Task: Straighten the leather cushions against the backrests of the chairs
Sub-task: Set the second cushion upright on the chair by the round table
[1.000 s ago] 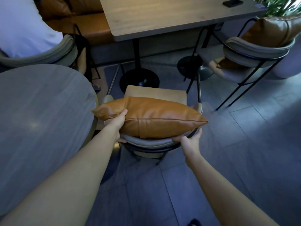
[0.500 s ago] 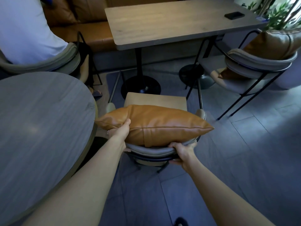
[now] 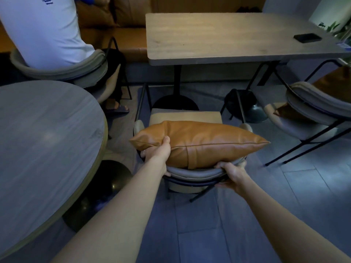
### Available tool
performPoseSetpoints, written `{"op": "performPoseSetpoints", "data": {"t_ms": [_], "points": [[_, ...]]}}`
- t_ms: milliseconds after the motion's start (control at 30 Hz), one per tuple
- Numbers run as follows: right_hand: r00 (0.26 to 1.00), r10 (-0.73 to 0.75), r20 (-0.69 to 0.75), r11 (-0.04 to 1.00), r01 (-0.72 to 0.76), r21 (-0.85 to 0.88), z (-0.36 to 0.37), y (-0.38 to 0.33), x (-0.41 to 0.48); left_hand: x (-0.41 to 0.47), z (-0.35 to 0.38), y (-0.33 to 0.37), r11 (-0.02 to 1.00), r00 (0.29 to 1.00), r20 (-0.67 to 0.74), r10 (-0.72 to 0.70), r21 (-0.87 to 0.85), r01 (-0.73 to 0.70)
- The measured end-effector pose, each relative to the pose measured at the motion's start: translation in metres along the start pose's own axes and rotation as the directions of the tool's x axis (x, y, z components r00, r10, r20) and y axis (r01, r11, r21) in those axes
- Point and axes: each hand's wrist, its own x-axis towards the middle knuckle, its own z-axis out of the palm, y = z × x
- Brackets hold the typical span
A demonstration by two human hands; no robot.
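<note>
A tan leather cushion (image 3: pixel 205 143) lies lengthwise along the top of the grey curved backrest (image 3: pixel 191 172) of the chair right in front of me. My left hand (image 3: pixel 158 151) grips the cushion near its left end, thumb on top. My right hand (image 3: pixel 230 172) is closed around the backrest rim under the cushion's lower right edge. The chair's beige seat (image 3: pixel 185 115) shows beyond the cushion. A second chair (image 3: pixel 307 103) at the right carries another tan cushion (image 3: pixel 334 84) leaning on its backrest.
A round grey table (image 3: pixel 43 141) stands close on my left. A rectangular wooden table (image 3: pixel 228 38) with a black phone (image 3: pixel 307 37) is beyond the chair. A person in a white shirt (image 3: pixel 41 29) sits at upper left. Grey tiled floor lies to the right.
My right hand has slid left from the cushion's right corner and closed onto the backrest rim. My view has moved closer and tilted up; the left hand keeps its grip.
</note>
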Motion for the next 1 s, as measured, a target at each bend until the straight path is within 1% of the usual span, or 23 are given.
{"op": "performPoseSetpoints", "data": {"t_ms": [233, 433, 600, 767, 933, 1000], "points": [[1.000, -0.015, 0.006, 0.998, 0.015, -0.055, -0.002, -0.045, 0.048, 0.026, 0.040, 0.037, 1.000, 1.000, 0.000, -0.008, 0.023, 0.008], [0.998, -0.045, 0.033, 0.998, 0.046, -0.047, 0.001, -0.083, 0.080, 0.047, 0.066, 0.069, 0.999, 1.000, 0.009, -0.016, 0.035, 0.015], [0.998, -0.052, 0.040, 0.996, 0.055, -0.071, 0.014, -0.104, 0.098, 0.069, 0.073, 0.097, 0.999, 0.999, 0.034, -0.018, 0.050, 0.016], [0.994, -0.097, 0.041, 0.992, 0.100, -0.080, 0.023, -0.123, 0.117, 0.089, 0.082, 0.120, 0.995, 0.998, 0.052, -0.020, 0.096, 0.015], [0.996, -0.091, -0.014, 0.993, 0.090, -0.078, 0.031, -0.133, 0.129, 0.100, 0.091, 0.133, 0.993, 1.000, 0.027, 0.009, 0.116, -0.013], [0.983, -0.159, -0.091, 0.976, 0.143, -0.162, 0.035, -0.130, 0.131, 0.101, 0.090, 0.132, 0.993, 0.999, 0.032, 0.007, 0.115, -0.010]]}}
